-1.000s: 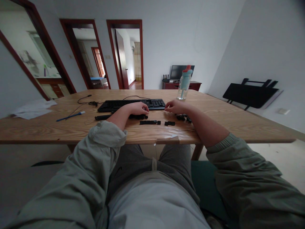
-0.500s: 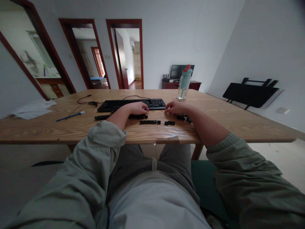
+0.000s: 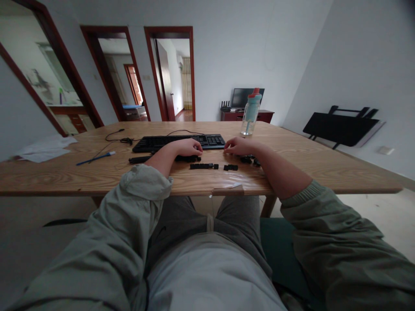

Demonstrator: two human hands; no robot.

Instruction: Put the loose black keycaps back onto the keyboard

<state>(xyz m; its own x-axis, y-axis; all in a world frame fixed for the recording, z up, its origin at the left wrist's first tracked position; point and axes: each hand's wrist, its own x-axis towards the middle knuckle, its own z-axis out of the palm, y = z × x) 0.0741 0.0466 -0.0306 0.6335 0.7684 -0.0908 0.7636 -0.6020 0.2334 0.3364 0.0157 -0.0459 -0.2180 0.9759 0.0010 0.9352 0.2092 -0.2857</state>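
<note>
While the left hand rests curled on the black computer keyboard, the right hand pinches beside it; its hold is unclear. Loose black keycaps lie on the wooden desk.

Keyboard on table; loose keycaps before it, bottle behind right

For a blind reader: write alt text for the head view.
A seated person's left hand and right hand rest at a black keyboard on a wooden table, loose black keycaps lined up before it. A water bottle stands behind.
</note>
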